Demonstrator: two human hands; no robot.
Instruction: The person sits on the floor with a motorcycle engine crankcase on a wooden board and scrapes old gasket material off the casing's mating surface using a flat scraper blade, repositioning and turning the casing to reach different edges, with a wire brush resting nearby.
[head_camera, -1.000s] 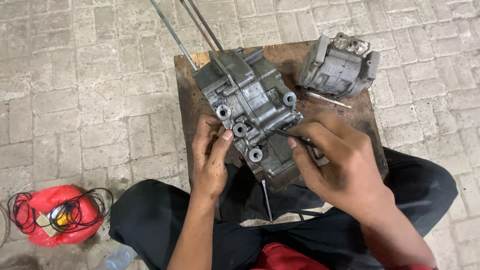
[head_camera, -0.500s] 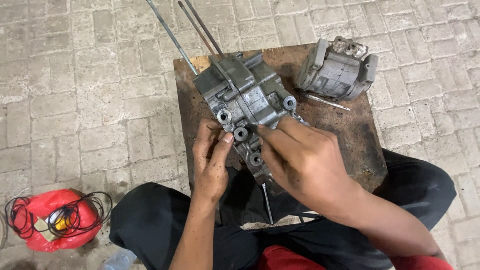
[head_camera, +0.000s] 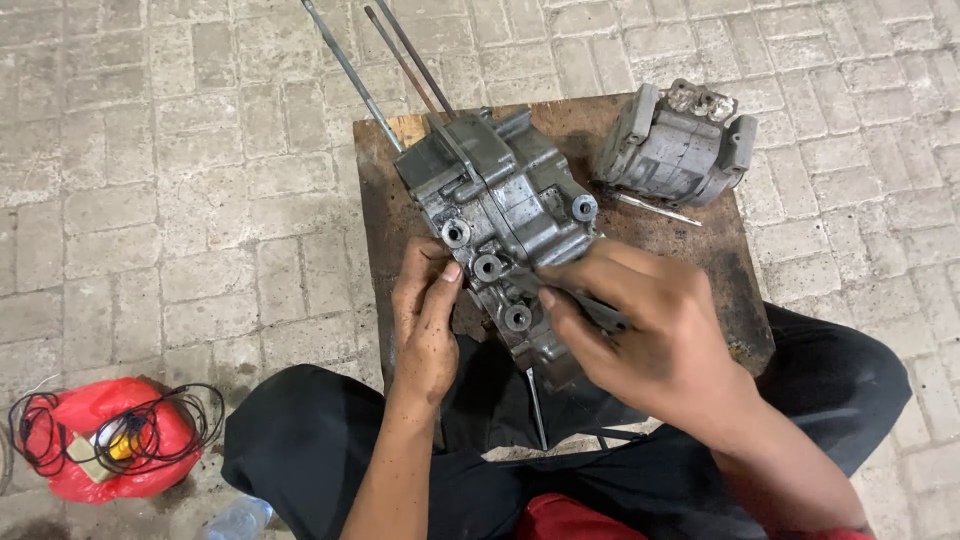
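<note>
A person seated on a brick-paved floor works on a grey metal engine casing (head_camera: 500, 215) that lies at the centre of the frame on a worn wooden board (head_camera: 730, 300) resting across the lap. The left hand (head_camera: 428, 320) lies loosely curled against the casing's near-left edge, thumb pressed beside a round boss, gripping nothing. The right hand (head_camera: 650, 335) is closed around a small dark tool (head_camera: 600, 312) at the casing's lower right; its tip is hidden under the fingers, so what it engages cannot be told. A second, smaller casing (head_camera: 685, 145) sits at the upper right of the board, a slim metal pin (head_camera: 655, 208) just below it. Long rods (head_camera: 390, 70) run off toward the top of the frame (a red bag with coiled wires (head_camera: 105, 440) lies at lower left). The board looks poorly supported: a hard push could likely tip it, sliding the castings off, or the tool could slip toward the bracing thumb.
</note>
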